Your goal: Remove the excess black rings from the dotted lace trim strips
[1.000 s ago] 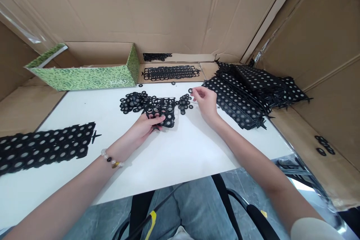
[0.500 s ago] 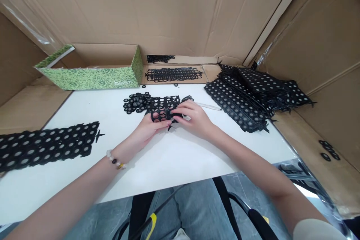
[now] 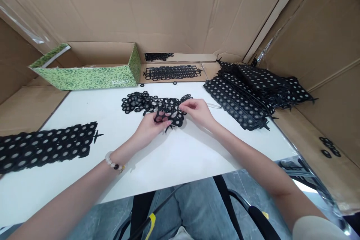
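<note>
My left hand (image 3: 149, 126) is closed on a black rubber sheet of rings (image 3: 177, 120), with the thumb in front and fingers showing through its open holes. The sheet is tilted up over the table. At its upper right, the fingertips of my right hand (image 3: 199, 111) are pinched together; what they hold, if anything, is too small to make out. Directly behind lies a holed black sheet (image 3: 168, 101), partly covered. Loose black rings (image 3: 135, 102) are heaped to its left, and a smaller group of rings (image 3: 186, 96) shows just behind my right fingertips.
Stacked black ring sheets (image 3: 239, 101) lie at the right, another ring sheet (image 3: 50, 144) at the left. A green patterned box (image 3: 90, 77) stands at the back left. Near the back wall is a holed sheet (image 3: 173, 72) on cardboard. A thin clear tool (image 3: 213, 105) lies right of my hand.
My right hand has drawn back from the middle of the sheet to its upper right, fingertips pinched. The sheet in my left hand now shows more of its face.
</note>
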### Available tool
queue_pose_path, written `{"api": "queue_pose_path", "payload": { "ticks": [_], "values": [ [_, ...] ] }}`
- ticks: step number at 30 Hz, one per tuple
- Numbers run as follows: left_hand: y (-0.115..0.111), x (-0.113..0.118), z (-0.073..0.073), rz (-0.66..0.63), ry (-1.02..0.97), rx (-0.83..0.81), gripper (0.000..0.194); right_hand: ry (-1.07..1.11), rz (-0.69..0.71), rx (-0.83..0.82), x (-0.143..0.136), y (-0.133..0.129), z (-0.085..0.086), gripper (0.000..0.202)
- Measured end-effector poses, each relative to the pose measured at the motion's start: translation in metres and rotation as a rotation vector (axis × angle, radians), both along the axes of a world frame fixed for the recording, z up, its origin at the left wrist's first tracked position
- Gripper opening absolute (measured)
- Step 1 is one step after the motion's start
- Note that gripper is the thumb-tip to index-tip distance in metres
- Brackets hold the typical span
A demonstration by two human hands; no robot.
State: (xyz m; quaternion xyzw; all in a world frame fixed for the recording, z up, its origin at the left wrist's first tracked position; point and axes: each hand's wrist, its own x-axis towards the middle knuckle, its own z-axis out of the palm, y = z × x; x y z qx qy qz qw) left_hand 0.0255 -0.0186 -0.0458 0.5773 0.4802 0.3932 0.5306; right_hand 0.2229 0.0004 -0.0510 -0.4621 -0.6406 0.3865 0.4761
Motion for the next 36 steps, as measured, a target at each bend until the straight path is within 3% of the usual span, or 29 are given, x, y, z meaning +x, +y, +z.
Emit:
{"api": "queue_pose_path", "payload": {
  "ticks": [5,8,10,15,17,20,24,27,30,33,36],
  "values": [
    [0.006,-0.006,0.000,0.079,-0.104,-0.034,0.031,0.159,-0.181,0.006,0.006,0.016,-0.006,0.019],
    [0.005,-0.005,-0.003,0.114,-0.150,-0.120,0.036,0.226,-0.473,0.085,0.030,0.037,-0.014,0.027],
    [0.004,-0.003,-0.003,0.138,-0.211,-0.182,0.036,0.125,-0.591,0.219,0.045,0.049,-0.020,0.024],
    [0.003,-0.002,0.001,0.113,-0.369,-0.242,0.033,-0.503,-0.371,0.308,0.051,0.051,-0.025,0.012],
    [0.004,-0.002,0.002,0.112,-0.371,-0.226,0.033,-0.592,-0.334,0.378,0.043,0.042,-0.017,0.012],
    [0.003,-0.002,0.003,0.150,-0.373,-0.172,0.036,-0.455,-0.269,0.520,0.030,0.022,-0.002,0.019],
    [-0.001,-0.001,0.004,0.140,-0.318,-0.141,0.039,-0.338,-0.047,0.481,0.009,-0.001,0.005,0.017],
    [-0.003,0.001,0.003,0.137,-0.281,-0.091,0.041,-0.291,0.043,0.370,-0.002,-0.007,0.001,0.015],
    [-0.003,0.002,0.003,0.114,-0.227,-0.045,0.042,-0.145,0.083,0.126,-0.004,-0.003,-0.003,0.012],
    [-0.001,0.002,0.003,0.100,-0.227,-0.071,0.043,0.050,-0.001,-0.011,0.006,0.011,-0.004,0.017],
    [0.000,0.000,0.001,0.143,-0.266,-0.141,0.045,0.187,-0.296,0.078,0.027,0.029,-0.004,0.020]
  ]
}}
